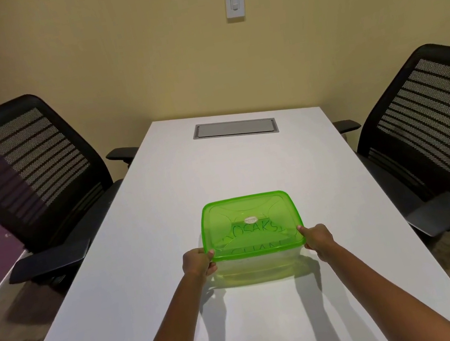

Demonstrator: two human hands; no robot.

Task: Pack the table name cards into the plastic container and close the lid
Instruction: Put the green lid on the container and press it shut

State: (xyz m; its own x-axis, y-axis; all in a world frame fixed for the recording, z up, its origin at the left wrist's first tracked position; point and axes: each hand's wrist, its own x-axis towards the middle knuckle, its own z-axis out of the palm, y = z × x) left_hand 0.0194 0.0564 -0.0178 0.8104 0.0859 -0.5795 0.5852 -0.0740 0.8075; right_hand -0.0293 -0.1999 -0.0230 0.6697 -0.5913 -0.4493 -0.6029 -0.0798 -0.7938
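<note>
Gripping the near corners of the translucent green square lid [249, 224] on the clear plastic container [259, 263] (lettered cards showing through), left hand [197, 262] and right hand [317, 238] flanking it on the white bench [146, 244].

Through the green lid [250, 224] the name cards [255, 240] inside the plastic container [260, 267] showed only as dim lettering, partly readable and cut off toward the lid's near rim; their number could not be told. The small round sticker [251, 219] at the lid's middle carried print too small to read. At the lid's near corners, the fingers of both hands [198, 262] curled under the rim, out of sight. The bench [170, 240] ran off the bottom edge nearer than the lid, as did both forearms. Left and right of the lid, the two chairs [38, 173] were clipped by the side edges. The wall switch [235, 0] beyond the lid bore an unreadable label.
</note>
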